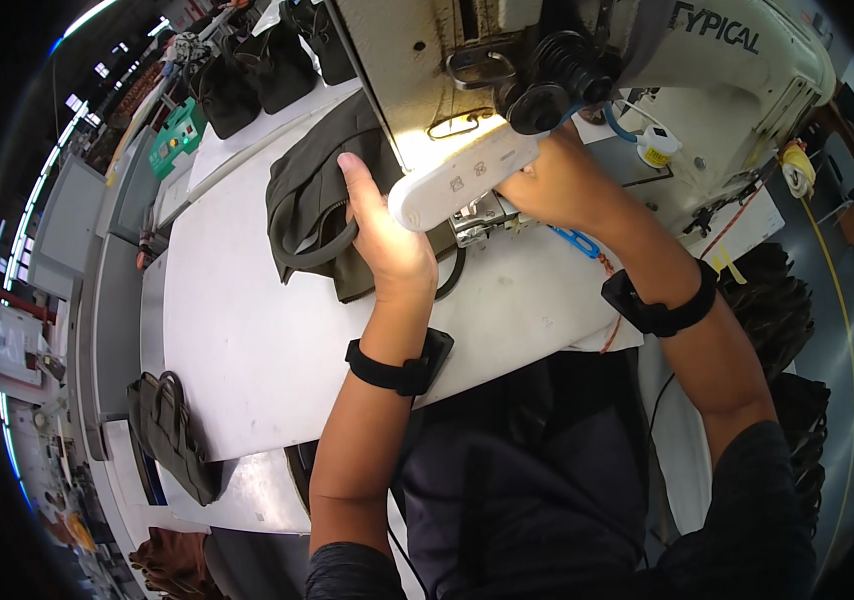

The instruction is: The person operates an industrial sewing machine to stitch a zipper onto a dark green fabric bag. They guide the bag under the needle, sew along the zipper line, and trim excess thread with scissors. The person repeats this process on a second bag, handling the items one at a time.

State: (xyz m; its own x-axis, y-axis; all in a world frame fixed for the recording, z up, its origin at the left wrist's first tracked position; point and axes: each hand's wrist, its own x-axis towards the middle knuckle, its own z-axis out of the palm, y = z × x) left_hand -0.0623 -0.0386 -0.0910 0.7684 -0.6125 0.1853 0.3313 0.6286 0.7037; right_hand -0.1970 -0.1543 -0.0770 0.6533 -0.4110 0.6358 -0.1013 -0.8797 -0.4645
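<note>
A dark olive handbag with looped handles lies on the white worktable, partly beneath the sewing machine head. My left hand grips the bag's right side, thumb raised against it; the other fingers are hidden behind the bag and a white lamp bar. On the far side of that lamp, my right hand is close to the stitching area with curled fingers. The lamp and machine parts cover its fingertips, so whatever they pinch is out of sight. Blue-handled snips lie just below my right wrist.
Another olive bag rests at the table's left edge. Several dark bags stand at the far left, near a green box. Dark bundled pieces are stacked at right. A white thread spool sits by the machine's arm.
</note>
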